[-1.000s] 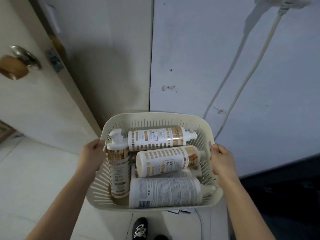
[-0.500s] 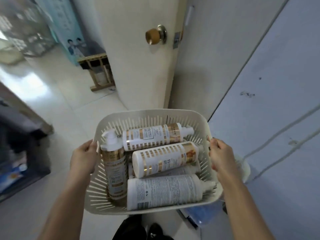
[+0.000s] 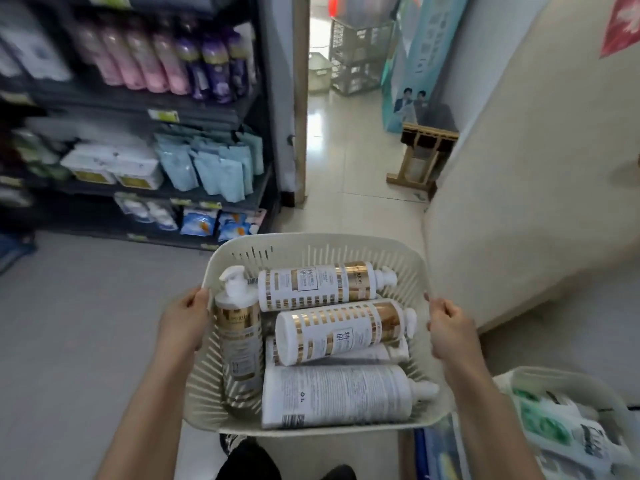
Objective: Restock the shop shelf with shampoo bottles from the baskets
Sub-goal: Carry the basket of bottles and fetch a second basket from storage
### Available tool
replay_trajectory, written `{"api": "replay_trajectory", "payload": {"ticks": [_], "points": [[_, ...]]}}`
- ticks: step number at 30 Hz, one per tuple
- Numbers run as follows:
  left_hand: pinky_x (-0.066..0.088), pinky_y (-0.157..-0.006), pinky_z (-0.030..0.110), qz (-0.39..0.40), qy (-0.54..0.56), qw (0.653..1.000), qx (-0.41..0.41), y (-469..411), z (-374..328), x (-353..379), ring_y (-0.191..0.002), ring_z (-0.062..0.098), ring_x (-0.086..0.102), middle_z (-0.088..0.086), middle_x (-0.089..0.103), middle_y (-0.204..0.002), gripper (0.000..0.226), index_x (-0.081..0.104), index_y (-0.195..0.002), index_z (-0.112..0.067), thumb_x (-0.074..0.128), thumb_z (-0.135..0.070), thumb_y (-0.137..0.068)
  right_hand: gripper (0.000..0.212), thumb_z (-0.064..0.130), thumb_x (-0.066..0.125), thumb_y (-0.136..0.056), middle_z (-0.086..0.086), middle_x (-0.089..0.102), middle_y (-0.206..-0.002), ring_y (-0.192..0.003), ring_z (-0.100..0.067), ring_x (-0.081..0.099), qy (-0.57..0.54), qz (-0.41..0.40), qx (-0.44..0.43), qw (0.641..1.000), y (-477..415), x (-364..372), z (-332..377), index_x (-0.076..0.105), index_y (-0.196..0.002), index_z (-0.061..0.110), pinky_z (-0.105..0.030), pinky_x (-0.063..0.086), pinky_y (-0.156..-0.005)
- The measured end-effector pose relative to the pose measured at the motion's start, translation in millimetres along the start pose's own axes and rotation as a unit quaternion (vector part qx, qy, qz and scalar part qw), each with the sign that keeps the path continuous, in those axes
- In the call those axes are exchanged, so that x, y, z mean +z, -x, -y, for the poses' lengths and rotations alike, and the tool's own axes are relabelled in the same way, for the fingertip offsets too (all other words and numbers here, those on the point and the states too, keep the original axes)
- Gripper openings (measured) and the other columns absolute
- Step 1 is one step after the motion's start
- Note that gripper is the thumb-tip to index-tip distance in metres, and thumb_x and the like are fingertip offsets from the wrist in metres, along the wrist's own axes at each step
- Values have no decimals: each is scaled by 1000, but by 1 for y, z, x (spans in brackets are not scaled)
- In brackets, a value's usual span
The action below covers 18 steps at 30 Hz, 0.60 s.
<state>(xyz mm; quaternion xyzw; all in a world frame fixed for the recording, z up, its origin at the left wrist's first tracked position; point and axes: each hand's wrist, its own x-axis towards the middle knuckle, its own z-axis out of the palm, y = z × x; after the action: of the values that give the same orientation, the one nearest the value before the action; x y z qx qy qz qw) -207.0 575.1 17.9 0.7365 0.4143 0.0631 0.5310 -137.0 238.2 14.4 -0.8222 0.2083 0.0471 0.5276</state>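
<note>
cream basket [image 3: 207,393] of white-gold shampoo bottles [image 3: 332,332], left hand [image 3: 183,322], right hand [image 3: 450,332] gripping rim

Your left hand [image 3: 185,322] and right hand [image 3: 450,332] grip opposite rims of a cream basket [image 3: 311,242], held above the floor [image 3: 86,323]. White-and-gold shampoo bottles [image 3: 341,332] lie stacked inside. A stocked shelf [image 3: 194,109] stands ahead left. A second basket [image 3: 568,377] sits lower right.

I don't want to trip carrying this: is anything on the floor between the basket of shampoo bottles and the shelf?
Nothing visible. Bare grey floor lies between the basket and the shelf on the left; the second basket sits low right, off that path.
</note>
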Motion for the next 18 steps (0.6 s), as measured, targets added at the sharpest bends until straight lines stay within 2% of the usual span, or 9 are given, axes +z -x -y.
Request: {"api": "replay_trajectory", "payload": {"ticks": [4,11,14,18], "points": [[20,-44,19,-65,35,997,-11,-27,23,-67,-46,16,24,5,40,-57,34,57,-65,-16,46,-20,-97,31,28,42,-102,12,46,-70,-60,-5,38,19,62,-27,998,6,79,32,66,-118,19,-23,29,-52],[20,-44,18,-138,67,986,-59,-91,66,-174,-44,16,24,4,38,-56,38,50,-59,-18,46,-20,-97,27,26,44,-100,9,46,-63,-54,-8,36,44,149,-55,986,26,224,88,69,-108,18,-25,26,-50],[21,-45,20,-179,82,977,-78,-113,78,-216,-45,17,25,3,40,-57,36,53,-63,-20,45,-20,-97,25,26,45,-101,6,44,-57,-50,-11,35,48,196,-77,976,40,279,117,67,-90,20,-25,26,-50],[20,-47,20,-232,112,961,-101,-136,89,-264,-47,16,24,2,37,-56,35,59,-67,-20,43,-18,-98,32,21,46,-98,0,42,-56,-50,-14,32,72,257,-107,958,50,353,157,57,-73,7,-27,25,-51]]}}
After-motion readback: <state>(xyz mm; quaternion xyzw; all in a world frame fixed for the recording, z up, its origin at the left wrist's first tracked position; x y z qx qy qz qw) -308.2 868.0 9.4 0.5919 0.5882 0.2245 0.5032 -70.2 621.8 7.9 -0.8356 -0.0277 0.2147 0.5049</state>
